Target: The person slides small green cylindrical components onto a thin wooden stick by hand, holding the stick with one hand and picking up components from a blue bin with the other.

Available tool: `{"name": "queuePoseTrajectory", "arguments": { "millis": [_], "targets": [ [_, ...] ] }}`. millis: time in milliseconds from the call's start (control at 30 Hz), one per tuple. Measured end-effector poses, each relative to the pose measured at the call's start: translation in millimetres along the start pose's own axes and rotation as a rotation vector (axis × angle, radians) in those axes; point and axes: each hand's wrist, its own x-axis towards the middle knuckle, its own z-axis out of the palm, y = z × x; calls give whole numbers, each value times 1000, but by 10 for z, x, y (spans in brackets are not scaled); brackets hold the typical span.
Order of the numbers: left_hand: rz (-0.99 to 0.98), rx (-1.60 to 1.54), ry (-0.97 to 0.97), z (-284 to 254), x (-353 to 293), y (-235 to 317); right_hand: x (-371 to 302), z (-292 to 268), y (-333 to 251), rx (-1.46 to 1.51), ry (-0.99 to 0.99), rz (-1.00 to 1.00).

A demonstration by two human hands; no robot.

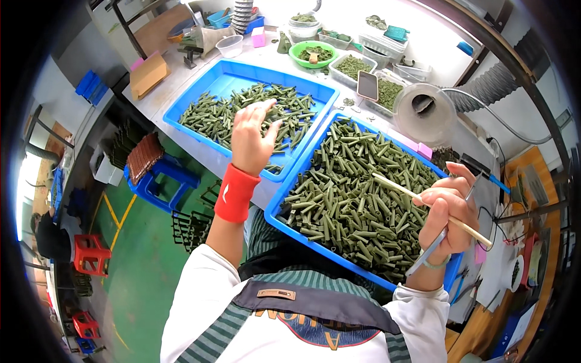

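My left hand point(253, 134), with a red wristband point(234, 192) below it, is over the left blue tray point(302, 158). Its fingers are curved and the thumb stands apart; nothing shows between them. Around it lie many short dark-green tubes point(212, 118). In my right hand point(451, 209) are a thin pale wooden stick point(396, 185) and a flat grey metal tool point(426, 253). The stick points left over the right blue tray point(279, 213), which is heaped with hollow green tubes point(357, 199). Whether the stick's tip touches the heap, I cannot tell.
Behind the trays stand a green bowl point(327, 53), tubs of green pieces point(352, 65) and a phone point(367, 86). A clear round hood point(425, 115) on a grey hose is at the right. A blue stool point(162, 184) stands on the left floor; a person point(51, 236) sits farther off.
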Motion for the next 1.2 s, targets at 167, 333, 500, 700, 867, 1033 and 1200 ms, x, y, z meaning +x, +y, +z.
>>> {"name": "queuePoseTrajectory", "arguments": {
  "millis": [167,333,500,700,867,1033,1200],
  "targets": [
    [94,-212,-457,631,-247,47,2,-10,15,-19,6,5],
    [54,-129,-804,1243,-438,333,-9,-12,37,4,2,-17],
    [-58,44,-956,1487,-440,582,-11,-3,31,6,-19,-2],
    [-2,-104,-786,1491,-607,504,-11,10,34,-7,-23,-12],
    [-232,-285,-961,1394,-477,597,-10,-6,60,-13,-23,-25],
    [-219,-369,-1017,1494,-525,679,-5,-4,61,-10,-17,-23],
    [-514,-730,-1035,1633,-520,615,-4,6,63,-7,-11,-26]
  ]
}}
